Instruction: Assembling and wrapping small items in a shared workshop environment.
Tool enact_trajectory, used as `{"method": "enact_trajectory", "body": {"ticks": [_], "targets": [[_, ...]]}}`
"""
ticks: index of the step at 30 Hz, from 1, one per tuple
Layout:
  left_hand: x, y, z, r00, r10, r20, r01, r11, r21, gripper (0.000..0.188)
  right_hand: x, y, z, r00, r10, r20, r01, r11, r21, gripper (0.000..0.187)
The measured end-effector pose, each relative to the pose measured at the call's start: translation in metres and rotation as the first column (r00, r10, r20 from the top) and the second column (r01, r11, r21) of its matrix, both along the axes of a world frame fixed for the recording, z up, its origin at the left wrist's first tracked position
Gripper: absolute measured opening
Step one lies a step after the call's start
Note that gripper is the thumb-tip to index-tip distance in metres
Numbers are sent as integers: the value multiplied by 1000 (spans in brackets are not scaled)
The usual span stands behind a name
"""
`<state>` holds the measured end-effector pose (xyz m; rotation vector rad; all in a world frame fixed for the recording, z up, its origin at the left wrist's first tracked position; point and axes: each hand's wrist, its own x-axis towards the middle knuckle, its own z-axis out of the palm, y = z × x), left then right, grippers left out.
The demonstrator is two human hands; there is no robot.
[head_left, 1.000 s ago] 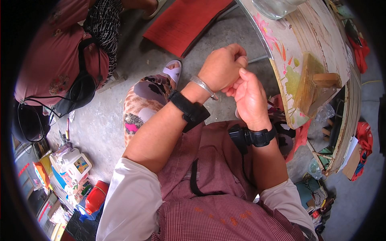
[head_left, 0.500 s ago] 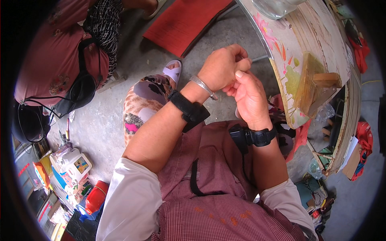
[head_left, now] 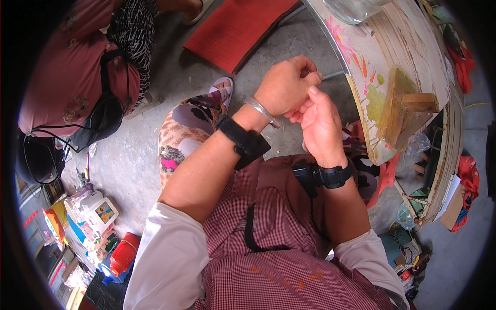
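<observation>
My left hand (head_left: 287, 87) is held up over my lap with its fingers curled inward, seen from the back. A silver bangle (head_left: 261, 112) circles that wrist, with a black strap (head_left: 242, 140) behind it. Against it rests my right hand (head_left: 322, 126), palm partly showing, thumb and fingers closed toward the left fingertips. The fingers of both hands meet; anything between them is too small or hidden to make out. Around the right wrist sits a black band (head_left: 335, 176). Beneath the hands are my checked apron (head_left: 274, 206) and patterned trousers (head_left: 181, 139).
At the right stands a flower-printed table (head_left: 372, 67) bearing a wooden block stand (head_left: 398, 111) and a clear container (head_left: 354, 8). A red board (head_left: 237, 31) lies ahead. A person in pink (head_left: 77, 77) is at the left, with bottles and a red container (head_left: 124, 253) below.
My right thumb has moved slightly up along the left hand's fingers. Both forearms stay nearly where they were.
</observation>
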<state>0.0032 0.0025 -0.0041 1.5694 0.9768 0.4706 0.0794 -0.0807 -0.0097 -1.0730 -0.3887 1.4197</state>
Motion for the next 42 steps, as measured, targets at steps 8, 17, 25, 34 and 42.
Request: {"method": "enact_trajectory", "body": {"ticks": [8, 17, 25, 34, 42], "targets": [[-1, 1, -4, 999, -8, 32, 7, 1000, 12, 27, 1, 0, 3, 996, 24, 88, -24, 1000, -3, 25], [-2, 1, -1, 999, -32, 38, 30, 999, 30, 29, 2, 0, 3, 996, 38, 78, -39, 999, 4, 21], [-1, 0, -2, 997, -49, 59, 50, 999, -15, 22, 2, 0, 1, 998, 21, 63, -19, 1000, -19, 28], [-2, 1, -4, 1000, -10, 4, 10, 994, 105, 25, 4, -1, 0, 996, 61, 61, -61, 998, 8, 28], [-3, 2, -4, 996, -73, 56, 70, 996, 49, 27, 3, -1, 1, 997, 41, 66, -40, 999, -18, 23]]}}
